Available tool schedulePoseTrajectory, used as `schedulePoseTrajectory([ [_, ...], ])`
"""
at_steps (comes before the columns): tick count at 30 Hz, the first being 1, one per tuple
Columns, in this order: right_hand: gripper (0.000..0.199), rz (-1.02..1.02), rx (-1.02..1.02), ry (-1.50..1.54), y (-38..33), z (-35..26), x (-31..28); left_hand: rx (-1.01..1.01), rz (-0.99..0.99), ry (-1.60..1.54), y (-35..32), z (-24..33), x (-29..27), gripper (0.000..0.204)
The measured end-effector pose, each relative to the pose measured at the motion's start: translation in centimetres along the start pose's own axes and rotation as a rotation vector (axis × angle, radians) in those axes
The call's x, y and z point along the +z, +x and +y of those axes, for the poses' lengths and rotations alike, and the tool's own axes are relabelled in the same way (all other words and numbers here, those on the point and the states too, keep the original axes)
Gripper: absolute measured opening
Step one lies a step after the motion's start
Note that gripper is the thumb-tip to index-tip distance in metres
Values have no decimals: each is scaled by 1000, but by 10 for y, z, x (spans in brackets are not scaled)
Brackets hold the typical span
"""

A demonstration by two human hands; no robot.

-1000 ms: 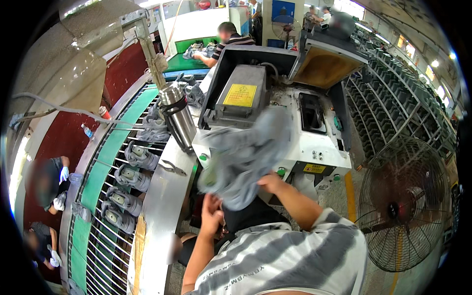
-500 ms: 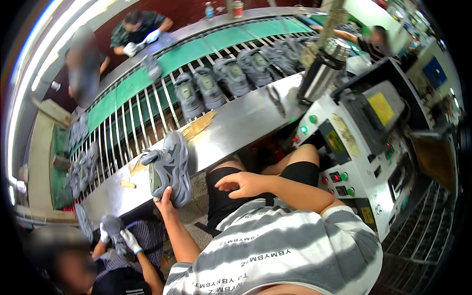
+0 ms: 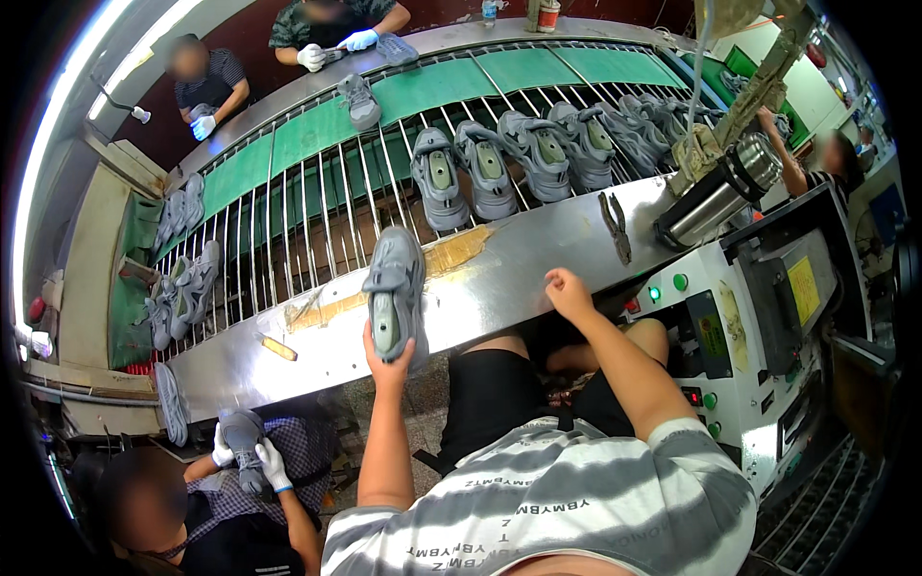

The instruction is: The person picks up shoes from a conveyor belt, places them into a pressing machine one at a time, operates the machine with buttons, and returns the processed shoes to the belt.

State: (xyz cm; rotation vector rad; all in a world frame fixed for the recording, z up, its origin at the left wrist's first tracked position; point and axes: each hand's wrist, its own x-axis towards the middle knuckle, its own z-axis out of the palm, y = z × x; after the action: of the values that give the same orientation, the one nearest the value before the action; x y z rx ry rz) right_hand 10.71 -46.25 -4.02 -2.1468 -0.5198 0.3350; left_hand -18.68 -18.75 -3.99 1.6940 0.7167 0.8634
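A grey sneaker [image 3: 407, 274] with a thick sole is in my left hand [image 3: 388, 363], which grips it round the heel. Its toe points away from me, over the steel bench [image 3: 538, 245], and its opening with the pale green insole faces up. My right hand [image 3: 570, 294] hovers by the bench's near edge, its fingers curled in and nothing visible in them. Beyond the bench, several similar grey sneakers [image 3: 440, 182] stand in a row on the metal bars of the conveyor [image 3: 331, 206].
Pliers [image 3: 616, 228] and a steel thermos [image 3: 715, 197] occupy the bench's right part. A machine panel [image 3: 687, 288] with buttons stands at my right. On the left lies a small yellow-handled tool [image 3: 279, 348]. A gloved co-worker [image 3: 240, 509] sits at lower left, holding a shoe; others work across the conveyor.
The sneaker in my left hand has turned from its side to opening-up and shifted right in the picture. My right hand has moved forward and right, its fingers curling. The whole view has shifted.
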Motion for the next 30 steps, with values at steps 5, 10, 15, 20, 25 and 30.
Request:
schedulePoseTrajectory([
  [5, 11, 239, -78, -468, 41, 20, 11, 10, 163, -73, 103, -33, 55, 88],
  [10, 11, 280, -93, -494, 40, 27, 10, -15, 243, 243, 208, -36, 95, 83],
  [15, 12, 289, -67, -402, 39, 24, 8, 50, 125, 132, 241, -70, 120, 85],
  [20, 13, 278, -28, -366, 37, 23, 1, 26, 60, 216, 233, -60, 127, 87],
  [25, 13, 312, -44, -354, 38, 24, 4, -33, 89, 708, 188, -33, 129, 77],
  [30, 12, 289, -19, -325, 36, 23, 4, 63, 43, 784, 145, -15, 130, 66],
])
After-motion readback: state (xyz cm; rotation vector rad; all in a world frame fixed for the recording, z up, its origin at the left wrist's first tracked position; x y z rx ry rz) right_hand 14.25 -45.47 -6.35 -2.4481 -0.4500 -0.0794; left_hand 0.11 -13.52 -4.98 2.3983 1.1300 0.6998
